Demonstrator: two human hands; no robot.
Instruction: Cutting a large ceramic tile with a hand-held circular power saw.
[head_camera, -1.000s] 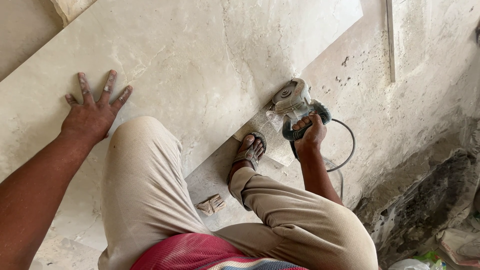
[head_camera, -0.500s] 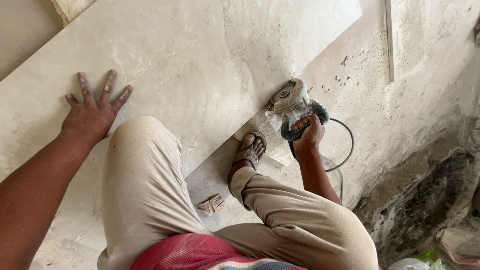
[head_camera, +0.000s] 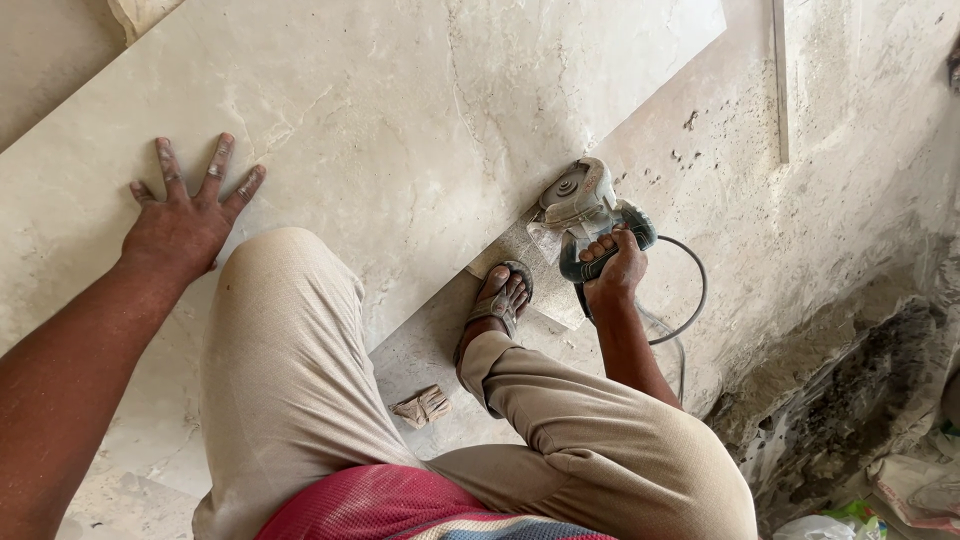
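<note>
Near the bent knees, a small broken chip (head_camera: 421, 406) lies on the floor. The right hand (head_camera: 612, 268) grips the cutting tool (head_camera: 583, 207) at the big stone slab's (head_camera: 400, 120) near right edge; a short cut looks done, most uncut. Farther left, the left hand (head_camera: 185, 228) presses flat, fingers spread wide.

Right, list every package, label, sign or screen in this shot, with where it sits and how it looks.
No label, sign or screen shows.
Only packaging-like things: crumpled white plastic bag, bottom right corner, with a scrap of green beside it.
Pale sack or bag, lower right edge on the rubble, off-white and crumpled, partly cut off.
The grinder in the right hand shows no readable label.
</note>
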